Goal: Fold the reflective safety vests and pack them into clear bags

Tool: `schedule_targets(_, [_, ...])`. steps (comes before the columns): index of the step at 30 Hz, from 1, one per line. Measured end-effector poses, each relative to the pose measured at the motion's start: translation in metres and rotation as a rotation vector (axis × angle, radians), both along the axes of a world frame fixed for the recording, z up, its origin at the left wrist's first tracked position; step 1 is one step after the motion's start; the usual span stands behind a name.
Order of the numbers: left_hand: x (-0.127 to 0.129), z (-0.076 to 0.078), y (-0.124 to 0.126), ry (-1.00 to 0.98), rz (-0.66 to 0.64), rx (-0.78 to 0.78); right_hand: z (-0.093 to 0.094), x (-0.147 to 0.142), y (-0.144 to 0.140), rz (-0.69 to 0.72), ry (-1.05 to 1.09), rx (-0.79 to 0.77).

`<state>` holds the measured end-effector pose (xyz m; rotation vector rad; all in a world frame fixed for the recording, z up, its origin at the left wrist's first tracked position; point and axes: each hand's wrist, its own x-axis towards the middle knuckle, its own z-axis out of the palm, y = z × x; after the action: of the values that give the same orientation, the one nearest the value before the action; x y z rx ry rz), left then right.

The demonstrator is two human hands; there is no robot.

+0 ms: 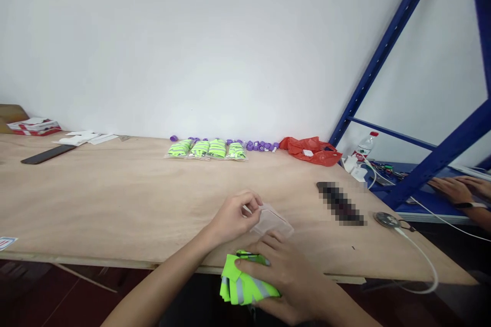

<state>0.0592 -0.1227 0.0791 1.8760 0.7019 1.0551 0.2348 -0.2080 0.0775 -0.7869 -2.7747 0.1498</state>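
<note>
A neon-yellow vest (245,283) with grey stripes, purple caps (261,146), a red bag (311,150), blue shelving (387,46).

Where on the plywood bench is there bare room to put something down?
The wide plywood stretch between the dark flat bar at left, the four bagged neon-green items at the wall and the left hand is bare. Crowded: the right end, around the red plastic bag and white cable.

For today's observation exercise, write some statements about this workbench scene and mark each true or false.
1. The right hand holds a folded neon-yellow vest. True.
2. The left hand grips a clear plastic bag. True.
3. Four packed vests lie by the wall. True.
4. The red bag lies at the table's left end. False: it lies toward the right.
5. The water bottle has a blue cap. False: red.
</note>
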Motion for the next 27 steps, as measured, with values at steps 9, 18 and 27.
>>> schedule_targets(9, [-0.055, 0.033, -0.009, 0.109, -0.313, -0.019, 0.008, -0.010, -0.013, 0.127, 0.123, 0.335])
schedule_targets(18, [-0.099, 0.027, 0.016, 0.324, -0.522, -0.174, 0.034, -0.011, -0.035, 0.200, 0.153, 0.616])
schedule_targets(27, [-0.117, -0.054, -0.015, -0.278, -0.126, -0.285, 0.024, 0.018, -0.009, 0.062, 0.604, 0.515])
